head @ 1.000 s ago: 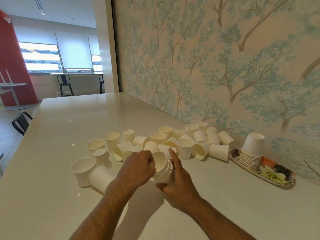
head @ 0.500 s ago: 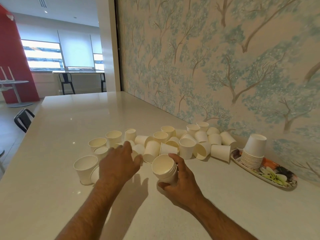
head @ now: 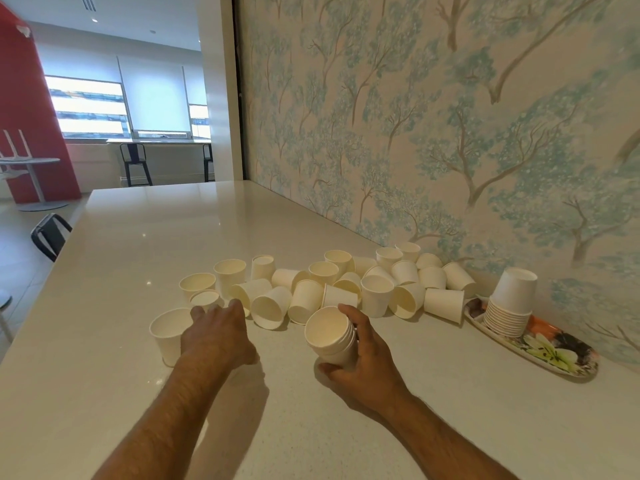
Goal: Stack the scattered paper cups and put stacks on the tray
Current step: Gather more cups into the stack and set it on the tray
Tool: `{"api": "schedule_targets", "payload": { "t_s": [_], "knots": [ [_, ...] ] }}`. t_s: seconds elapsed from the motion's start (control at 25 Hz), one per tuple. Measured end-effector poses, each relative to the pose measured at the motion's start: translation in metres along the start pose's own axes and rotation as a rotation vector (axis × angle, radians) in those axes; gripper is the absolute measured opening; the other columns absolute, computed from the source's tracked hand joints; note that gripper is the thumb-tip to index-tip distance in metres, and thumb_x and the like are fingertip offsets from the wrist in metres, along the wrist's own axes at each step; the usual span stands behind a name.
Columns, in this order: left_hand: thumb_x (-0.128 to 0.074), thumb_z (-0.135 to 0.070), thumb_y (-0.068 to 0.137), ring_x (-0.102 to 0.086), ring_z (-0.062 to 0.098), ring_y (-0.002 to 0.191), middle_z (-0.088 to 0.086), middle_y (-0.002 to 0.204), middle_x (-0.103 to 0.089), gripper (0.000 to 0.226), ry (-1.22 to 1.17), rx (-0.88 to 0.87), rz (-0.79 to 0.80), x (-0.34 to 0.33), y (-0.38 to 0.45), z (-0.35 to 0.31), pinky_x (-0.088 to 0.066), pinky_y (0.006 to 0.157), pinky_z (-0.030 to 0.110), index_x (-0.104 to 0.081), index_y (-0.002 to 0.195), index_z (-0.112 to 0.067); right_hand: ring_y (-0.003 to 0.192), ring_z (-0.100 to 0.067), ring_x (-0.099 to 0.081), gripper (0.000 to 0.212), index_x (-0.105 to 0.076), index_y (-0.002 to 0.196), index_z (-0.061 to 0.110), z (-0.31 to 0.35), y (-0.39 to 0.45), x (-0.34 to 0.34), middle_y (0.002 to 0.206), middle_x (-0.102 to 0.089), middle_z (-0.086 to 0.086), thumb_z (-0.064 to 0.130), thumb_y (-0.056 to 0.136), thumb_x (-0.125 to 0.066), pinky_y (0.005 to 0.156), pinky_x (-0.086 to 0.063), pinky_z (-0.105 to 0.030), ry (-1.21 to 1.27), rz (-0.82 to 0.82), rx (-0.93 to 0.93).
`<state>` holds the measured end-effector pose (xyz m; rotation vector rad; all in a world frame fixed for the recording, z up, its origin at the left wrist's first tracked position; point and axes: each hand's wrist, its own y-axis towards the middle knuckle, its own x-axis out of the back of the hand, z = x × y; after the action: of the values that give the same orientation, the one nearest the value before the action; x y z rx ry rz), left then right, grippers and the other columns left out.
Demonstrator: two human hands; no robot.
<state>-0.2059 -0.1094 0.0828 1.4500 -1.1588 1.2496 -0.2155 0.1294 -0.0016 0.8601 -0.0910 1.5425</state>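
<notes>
Several white paper cups (head: 375,296) lie scattered on the white counter, some upright, some on their sides. My right hand (head: 367,372) grips a short stack of nested cups (head: 329,336), tilted with its mouth toward me, just in front of the pile. My left hand (head: 216,336) is down at the left end of the pile beside an upright cup (head: 168,336); its fingers curve downward and hide whatever lies beneath them. At the right, an upside-down cup stack (head: 510,303) stands on the flowered oval tray (head: 585,367).
A tree-patterned wall (head: 450,133) runs close behind the cups and the tray. The counter (head: 156,220) stretches far to the back and left, with its left edge dropping to the floor. A dark chair (head: 50,233) stands beside that edge.
My left hand left the stack in my right hand and moved left and down to the left end of the pile, covering a cup that lay on its side there. The right hand kept hold of the stack.
</notes>
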Motion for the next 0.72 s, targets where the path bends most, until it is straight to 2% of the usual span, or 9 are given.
{"api": "schedule_targets", "payload": {
  "t_s": [0.24, 0.4, 0.48, 0.6, 0.72],
  "knots": [
    [-0.086, -0.035, 0.064, -0.056, 0.023, 0.102, 0.006, 0.113, -0.06, 0.08, -0.115, -0.065, -0.069, -0.003, 0.002, -0.003, -0.053, 0.089, 0.038, -0.042, 0.126, -0.013, 0.127, 0.006, -0.04, 0.1, -0.015, 0.137, 0.059, -0.003, 0.001, -0.001, 0.142, -0.038, 0.019, 0.036, 0.069, -0.085, 0.093, -0.035, 0.0, -0.011, 0.01, -0.004],
    [-0.089, -0.043, 0.056, -0.052, 0.023, 0.112, 0.008, 0.127, -0.052, 0.096, -0.191, -0.074, -0.019, 0.002, -0.002, -0.01, -0.049, 0.095, 0.037, -0.04, 0.132, -0.014, 0.125, 0.011, -0.038, 0.099, -0.016, 0.136, 0.059, -0.002, 0.0, -0.001, 0.141, -0.038, 0.021, 0.035, 0.069, -0.085, 0.092, -0.035, 0.001, -0.008, 0.019, -0.006],
    [-0.089, -0.045, 0.055, -0.051, 0.019, 0.105, 0.007, 0.126, -0.052, 0.093, -0.227, -0.062, 0.001, 0.006, -0.005, -0.011, -0.048, 0.091, 0.034, -0.043, 0.13, -0.014, 0.126, 0.005, -0.041, 0.098, -0.017, 0.136, 0.057, -0.002, 0.0, 0.0, 0.141, -0.038, 0.02, 0.035, 0.069, -0.085, 0.092, -0.035, 0.001, -0.01, 0.018, -0.003],
    [-0.084, -0.038, 0.067, -0.055, 0.013, 0.088, 0.002, 0.115, -0.063, 0.059, -0.281, -0.094, -0.033, 0.008, -0.009, -0.014, -0.049, 0.08, 0.026, -0.06, 0.116, -0.014, 0.128, 0.0, -0.041, 0.098, -0.018, 0.137, 0.056, -0.002, 0.0, -0.001, 0.141, -0.039, 0.018, 0.035, 0.068, -0.085, 0.093, -0.034, 0.001, -0.023, 0.01, 0.004],
    [-0.07, -0.037, 0.083, -0.061, 0.01, 0.079, -0.002, 0.101, -0.068, 0.027, -0.332, -0.191, -0.219, 0.012, -0.016, -0.027, -0.05, 0.075, 0.023, -0.068, 0.103, -0.018, 0.129, -0.002, -0.042, 0.1, -0.016, 0.138, 0.056, -0.001, -0.001, -0.003, 0.143, -0.04, 0.017, 0.036, 0.068, -0.085, 0.095, -0.034, -0.001, -0.031, -0.011, 0.003]
  ]
}}
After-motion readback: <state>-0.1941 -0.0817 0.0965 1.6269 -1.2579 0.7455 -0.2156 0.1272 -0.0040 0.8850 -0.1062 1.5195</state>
